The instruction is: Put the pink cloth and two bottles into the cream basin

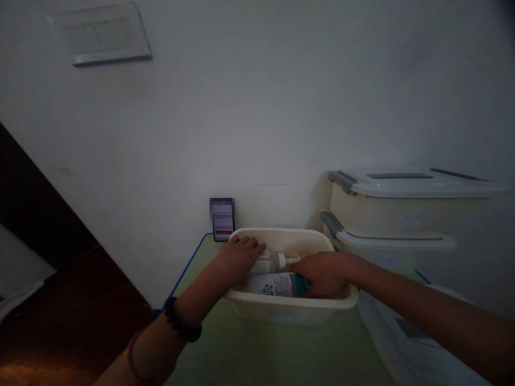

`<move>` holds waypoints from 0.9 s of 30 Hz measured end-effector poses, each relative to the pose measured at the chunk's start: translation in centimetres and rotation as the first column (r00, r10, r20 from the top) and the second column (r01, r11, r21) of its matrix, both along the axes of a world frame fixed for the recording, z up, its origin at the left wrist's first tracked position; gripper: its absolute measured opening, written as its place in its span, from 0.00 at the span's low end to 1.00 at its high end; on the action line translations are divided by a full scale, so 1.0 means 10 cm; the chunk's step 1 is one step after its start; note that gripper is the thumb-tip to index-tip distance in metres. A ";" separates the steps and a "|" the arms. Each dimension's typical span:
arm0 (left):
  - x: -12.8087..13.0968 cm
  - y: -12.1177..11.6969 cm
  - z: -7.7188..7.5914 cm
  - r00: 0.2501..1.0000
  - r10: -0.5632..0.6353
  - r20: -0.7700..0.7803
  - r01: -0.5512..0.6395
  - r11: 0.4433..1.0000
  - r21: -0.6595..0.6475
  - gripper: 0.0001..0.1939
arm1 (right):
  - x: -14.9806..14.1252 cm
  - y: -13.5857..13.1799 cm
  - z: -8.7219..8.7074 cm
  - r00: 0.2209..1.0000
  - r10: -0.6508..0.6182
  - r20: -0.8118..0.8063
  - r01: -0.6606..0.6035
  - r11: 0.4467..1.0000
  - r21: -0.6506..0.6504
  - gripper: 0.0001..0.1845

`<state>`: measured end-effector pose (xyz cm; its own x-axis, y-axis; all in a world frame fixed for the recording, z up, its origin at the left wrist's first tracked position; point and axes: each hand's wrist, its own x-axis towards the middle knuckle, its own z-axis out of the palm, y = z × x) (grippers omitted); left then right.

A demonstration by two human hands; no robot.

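A cream plastic basin [289, 304] stands on the table and holds two bottles lying on their sides. One is a clear pump bottle [263, 264] with a white collar, its nozzle pointing right. Nearer to me lies a white bottle [269, 286] with printed text and a teal end. My left hand [240, 260] is closed about the left end of the pump bottle, its thumb side low in the basin. At the other end, my right hand [325, 273] is closed over the teal end of the white bottle. Its fingertips are partly hidden, close to the pump nozzle.
Behind the basin's left corner a phone [223, 228] leans against the wall. Lidded storage boxes [386, 214] are stacked at the right, with a pale lid [414, 335] lower down. The green tabletop [257, 354] has a blue edge. Dark floor shows at the left.
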<state>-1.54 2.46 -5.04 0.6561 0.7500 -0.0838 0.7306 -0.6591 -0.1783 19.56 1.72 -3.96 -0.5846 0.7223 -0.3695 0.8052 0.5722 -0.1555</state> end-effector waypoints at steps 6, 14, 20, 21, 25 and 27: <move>0.04 0.02 -0.05 1.000 0.014 -0.017 -0.013 0.999 0.044 0.28 | -0.02 -0.05 -0.07 0.999 0.031 0.018 -0.031 0.999 -0.019 0.32; 0.00 0.01 -0.01 0.998 -0.001 0.065 -0.002 0.999 0.041 0.23 | -0.02 -0.13 -0.04 1.000 -0.021 0.013 0.020 0.998 0.062 0.29; -0.06 0.01 0.01 0.984 0.039 0.173 -0.039 0.999 -0.005 0.30 | -0.03 -0.07 0.00 0.985 0.007 -0.175 0.001 0.999 0.045 0.31; -0.06 0.02 0.02 0.982 0.043 0.183 -0.041 0.999 -0.011 0.30 | -0.03 -0.06 -0.01 0.978 0.004 -0.210 0.008 0.998 0.059 0.31; -0.07 0.06 0.04 0.974 0.058 0.217 -0.048 0.997 -0.055 0.30 | 0.02 -0.04 -0.09 0.953 -0.086 -0.291 0.136 0.978 0.157 0.21; -0.08 0.08 0.06 0.964 0.072 0.256 -0.044 0.993 -0.114 0.31 | 0.05 0.00 -0.13 0.944 -0.096 -0.315 0.159 0.971 0.179 0.23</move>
